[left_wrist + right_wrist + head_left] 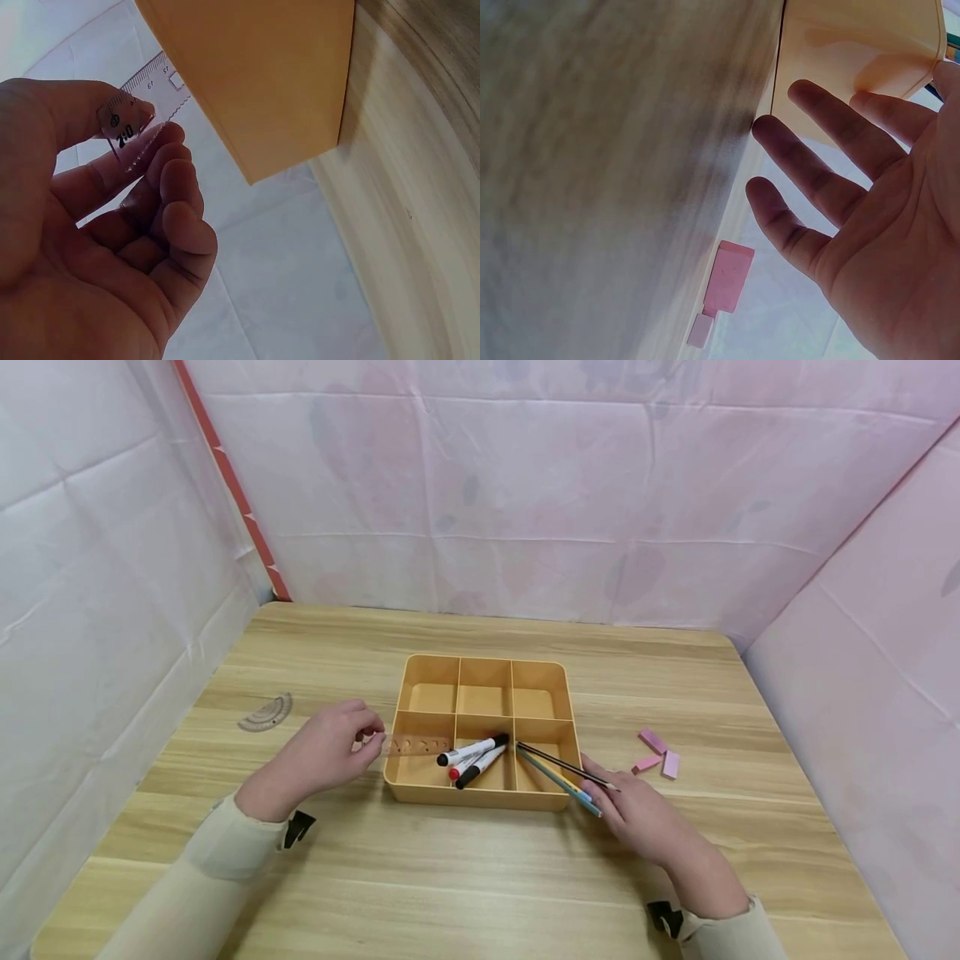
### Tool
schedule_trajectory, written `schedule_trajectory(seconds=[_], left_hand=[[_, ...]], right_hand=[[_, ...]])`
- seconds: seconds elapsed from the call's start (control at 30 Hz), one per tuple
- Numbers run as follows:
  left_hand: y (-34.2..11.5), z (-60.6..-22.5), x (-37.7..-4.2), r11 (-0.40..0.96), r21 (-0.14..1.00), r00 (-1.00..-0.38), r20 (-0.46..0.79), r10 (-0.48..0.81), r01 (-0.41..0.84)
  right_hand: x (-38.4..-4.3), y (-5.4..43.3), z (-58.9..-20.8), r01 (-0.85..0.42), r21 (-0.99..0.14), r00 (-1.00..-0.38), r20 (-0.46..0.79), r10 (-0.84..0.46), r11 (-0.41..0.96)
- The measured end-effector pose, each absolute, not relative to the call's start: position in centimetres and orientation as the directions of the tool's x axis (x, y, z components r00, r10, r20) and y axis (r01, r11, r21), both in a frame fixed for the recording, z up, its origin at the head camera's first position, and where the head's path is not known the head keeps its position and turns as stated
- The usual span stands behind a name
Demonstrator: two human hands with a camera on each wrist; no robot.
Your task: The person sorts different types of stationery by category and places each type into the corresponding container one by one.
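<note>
Between thumb and index finger, my left hand [330,747] pinches one end of a clear ruler [416,745]. The ruler's far part reaches over the front left compartment of a yellow six-compartment box [480,797]. Several white markers [480,750] with black and red caps lean in the front middle compartment, their ends over the left divider. Some pencils [562,779] slant out of the front right compartment across the box's front right corner. My right hand [637,814] rests by that corner, thumb near the pencils. Its fingers [847,131] extend along the box's outer side in the right wrist view.
A clear protractor [267,713] lies on the wooden table [465,877] to the left. Several pink erasers [652,742] lie right of the box. The back row holds three compartments with bare floors. Pale cloth walls [525,510] stand around the table.
</note>
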State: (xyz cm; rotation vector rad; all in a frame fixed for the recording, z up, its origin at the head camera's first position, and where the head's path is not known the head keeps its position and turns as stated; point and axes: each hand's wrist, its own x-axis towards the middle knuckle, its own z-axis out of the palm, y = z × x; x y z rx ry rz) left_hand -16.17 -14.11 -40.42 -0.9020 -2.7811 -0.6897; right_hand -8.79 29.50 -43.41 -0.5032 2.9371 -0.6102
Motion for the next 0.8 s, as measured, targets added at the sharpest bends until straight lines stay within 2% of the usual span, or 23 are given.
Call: schedule_trajectory(seconds=[0.43,0.8], left_hand=[[-15.5,-40.1,-15.6,0.740,0.418,-0.850,0.255,0.461,0.527],[-18.4,-40.9,-15.2,0.791,0.430,-0.900,0.234,0.368,0.436]], right_hand=[[-8.8,29.5,-43.5,-0.300,-0.403,-0.940,-0.030,-0.341,0.864],[-8.8,29.5,-43.4,-0.292,-0.396,-0.942,-0.039,-0.333,0.871]])
